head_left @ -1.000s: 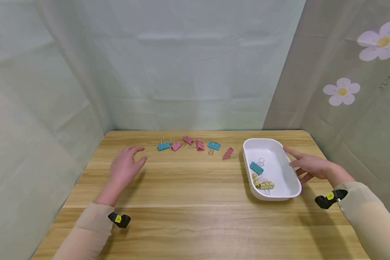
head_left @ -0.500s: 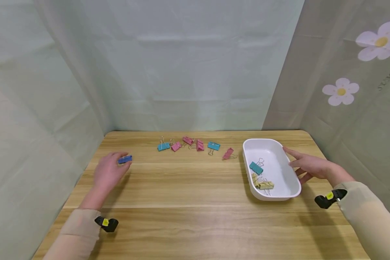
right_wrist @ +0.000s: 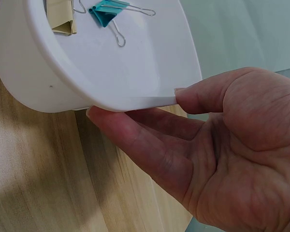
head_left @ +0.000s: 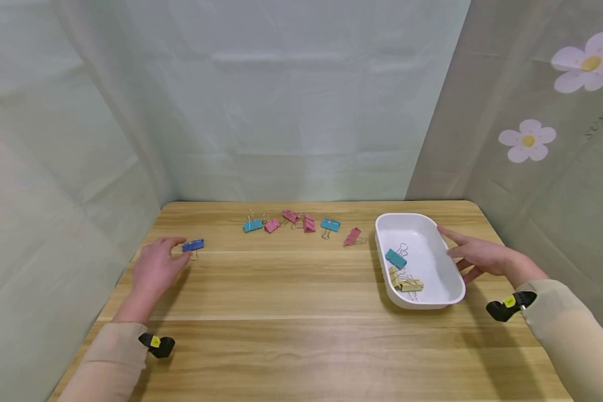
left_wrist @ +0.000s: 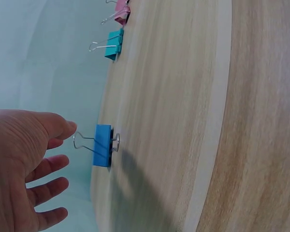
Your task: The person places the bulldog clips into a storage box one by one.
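Observation:
In the head view a blue binder clip (head_left: 193, 245) lies at the table's left side. Just left of it is my left hand (head_left: 156, 267), its fingers spread apart and loosely bent. The left wrist view shows the thumb tip close to a wire handle of the blue clip (left_wrist: 102, 145), with nothing gripped. At the right, my right hand (head_left: 482, 257) holds the side of a white plastic tray (head_left: 444, 254). In the right wrist view the thumb lies on the tray's rim (right_wrist: 150, 102) and the fingers are beneath it. A teal clip (head_left: 396, 258) and yellow clips (head_left: 412, 286) lie inside the tray.
Along the back of the wooden table (head_left: 281, 346) lie several more binder clips: a blue one (head_left: 253, 225) at the left of the row, pink ones such as one pink clip (head_left: 309, 224), and another blue clip (head_left: 330, 224). Cloth walls (head_left: 291, 111) stand behind and beside the table.
My left hand has moved left and drawn back from the blue clip, which was partly covered by its fingers half a second ago. The right hand and tray have stayed put.

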`<state>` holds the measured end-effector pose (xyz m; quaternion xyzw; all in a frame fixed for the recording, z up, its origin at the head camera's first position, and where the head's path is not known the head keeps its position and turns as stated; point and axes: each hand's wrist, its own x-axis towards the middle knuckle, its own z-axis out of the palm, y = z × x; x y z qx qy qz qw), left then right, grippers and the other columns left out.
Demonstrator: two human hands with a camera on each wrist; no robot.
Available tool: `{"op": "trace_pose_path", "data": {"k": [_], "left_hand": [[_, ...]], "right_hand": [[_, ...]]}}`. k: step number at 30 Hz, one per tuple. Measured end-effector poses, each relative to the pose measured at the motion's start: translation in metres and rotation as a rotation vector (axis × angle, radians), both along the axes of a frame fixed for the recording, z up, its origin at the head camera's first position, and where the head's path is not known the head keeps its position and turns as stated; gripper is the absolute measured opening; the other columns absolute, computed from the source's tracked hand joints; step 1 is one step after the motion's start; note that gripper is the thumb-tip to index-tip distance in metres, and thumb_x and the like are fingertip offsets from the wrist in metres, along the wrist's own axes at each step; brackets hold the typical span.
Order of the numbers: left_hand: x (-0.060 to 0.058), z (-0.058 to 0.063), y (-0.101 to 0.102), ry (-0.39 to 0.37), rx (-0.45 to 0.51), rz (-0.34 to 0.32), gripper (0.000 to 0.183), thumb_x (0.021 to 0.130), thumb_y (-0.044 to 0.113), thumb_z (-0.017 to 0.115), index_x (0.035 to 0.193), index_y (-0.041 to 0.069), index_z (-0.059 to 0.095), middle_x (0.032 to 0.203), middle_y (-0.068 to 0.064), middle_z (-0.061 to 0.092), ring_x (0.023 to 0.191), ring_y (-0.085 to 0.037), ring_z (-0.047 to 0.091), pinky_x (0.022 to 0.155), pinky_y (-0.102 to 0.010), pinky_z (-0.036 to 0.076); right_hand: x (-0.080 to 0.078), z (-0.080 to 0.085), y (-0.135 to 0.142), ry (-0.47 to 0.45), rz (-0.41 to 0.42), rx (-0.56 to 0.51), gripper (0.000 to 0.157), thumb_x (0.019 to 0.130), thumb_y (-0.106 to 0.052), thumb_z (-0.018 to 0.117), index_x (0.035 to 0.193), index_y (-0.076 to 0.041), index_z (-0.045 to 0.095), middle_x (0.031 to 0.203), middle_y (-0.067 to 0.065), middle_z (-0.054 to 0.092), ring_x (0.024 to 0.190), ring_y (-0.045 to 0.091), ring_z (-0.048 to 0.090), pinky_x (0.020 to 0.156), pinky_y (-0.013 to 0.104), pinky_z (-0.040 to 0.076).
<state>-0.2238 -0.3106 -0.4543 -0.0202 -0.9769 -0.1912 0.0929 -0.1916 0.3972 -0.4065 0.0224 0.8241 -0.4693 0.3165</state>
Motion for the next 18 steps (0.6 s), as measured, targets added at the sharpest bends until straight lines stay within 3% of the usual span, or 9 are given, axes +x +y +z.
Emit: {"op": "trace_pose_path", "data": {"k": [10,18], "left_hand": [[-0.006,-0.002,-0.001,-0.042,-0.021,0.008,0.046,0.1,0.029,0.062,0.138,0.004,0.059,0.141,-0.03,0.05,0.121,-0.055,0.045,0.088,-0.07,0.043],[-0.011,-0.008,-0.001,0.004,-0.108,-0.003,0.038,0.1,0.025,0.063,0.131,0.002,0.064,0.135,-0.031,0.054,0.118,-0.055,0.046,0.091,-0.071,0.041]], "right_hand": [[-0.001,0.0,0.002,0.002,0.005,0.001,0.08,0.109,-0.021,0.047,0.162,-0.026,-0.013,0.161,0.036,0.001,0.119,0.047,0.058,0.081,0.052,0.06],[0.0,0.001,0.001,-0.005,0.003,0.011,0.082,0.109,-0.022,0.048,0.163,-0.027,-0.013,0.162,0.034,0.0,0.121,0.047,0.057,0.082,0.051,0.06]]}}
